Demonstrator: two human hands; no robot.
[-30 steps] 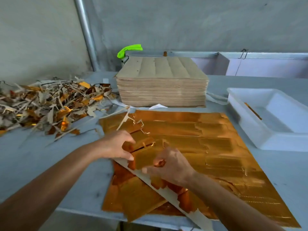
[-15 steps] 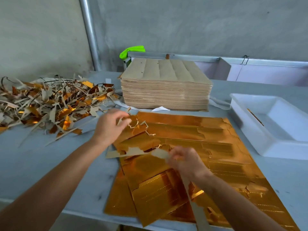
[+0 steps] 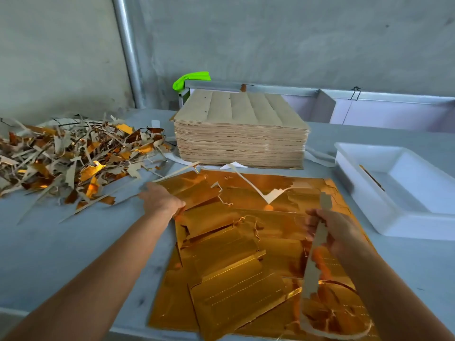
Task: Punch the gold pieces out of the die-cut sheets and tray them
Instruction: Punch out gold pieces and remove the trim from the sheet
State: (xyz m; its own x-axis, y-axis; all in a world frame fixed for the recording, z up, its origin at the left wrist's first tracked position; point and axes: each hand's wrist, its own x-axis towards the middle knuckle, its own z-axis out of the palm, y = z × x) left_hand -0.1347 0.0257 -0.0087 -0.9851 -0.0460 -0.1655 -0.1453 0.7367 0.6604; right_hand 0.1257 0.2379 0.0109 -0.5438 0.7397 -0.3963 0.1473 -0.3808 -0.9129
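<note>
left hand (image 3: pixel 161 201) grips gold sheet's (image 3: pixel 246 242) left edge | right hand (image 3: pixel 337 230) pinches scrap strip (image 3: pixel 314 264) over sheet's right side

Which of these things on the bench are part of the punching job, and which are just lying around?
In the job: gold sheets, white tray, waste strip in the right hand, left hand, scrap pile.

Lying about: brown paper stack, green object.

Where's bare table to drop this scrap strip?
Bare grey table lies left of the gold sheets, below the scrap pile. A narrower patch sits between the sheets and the white tray. Centre is crowded; the brown stack blocks the back.
</note>
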